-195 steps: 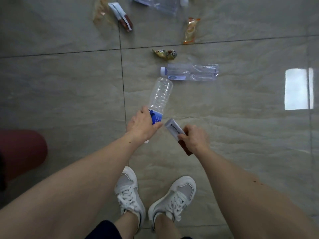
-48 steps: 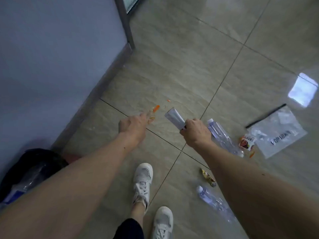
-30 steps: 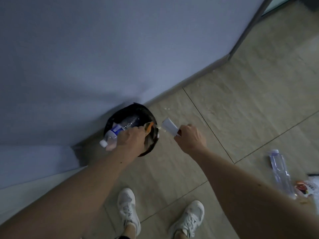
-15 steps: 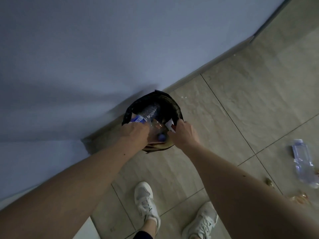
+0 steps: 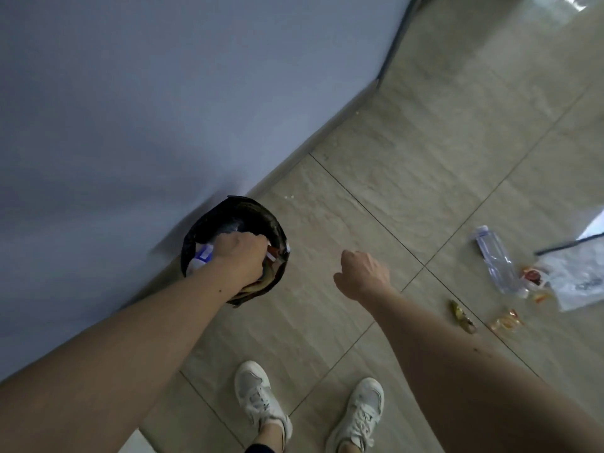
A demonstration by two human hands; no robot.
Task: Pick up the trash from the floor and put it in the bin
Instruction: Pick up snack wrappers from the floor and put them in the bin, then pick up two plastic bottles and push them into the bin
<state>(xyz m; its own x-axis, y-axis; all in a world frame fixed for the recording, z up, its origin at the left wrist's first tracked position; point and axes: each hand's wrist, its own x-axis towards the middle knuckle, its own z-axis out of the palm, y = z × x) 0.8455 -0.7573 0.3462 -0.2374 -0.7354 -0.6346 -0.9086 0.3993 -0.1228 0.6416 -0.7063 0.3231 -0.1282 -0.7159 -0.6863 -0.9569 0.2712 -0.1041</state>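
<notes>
A round bin [image 5: 249, 205] with a black liner stands against the wall. My left hand [image 5: 241, 256] is down inside it, fingers curled on a clear bottle [image 5: 203, 256] with a blue label, whose cap end pokes out to the left of the hand. A white-and-red wrapper [image 5: 270, 255] lies in the bin just right of that hand. My right hand [image 5: 362, 275] hangs over the floor to the right of the bin, loosely curled and holding nothing.
More trash lies on the tiled floor at the right: a clear bottle [image 5: 496, 260], a red-and-white packet [image 5: 533, 276], a clear zip bag [image 5: 581, 280], a gold wrapper [image 5: 460, 316] and an orange wrapper [image 5: 506, 322]. My white shoes [image 5: 258, 397] stand below the bin. The wall [image 5: 163, 93] fills the left.
My right hand let the white-and-red wrapper drop into the bin and drew back to the right. My left hand sank further into the bin with the bottle.
</notes>
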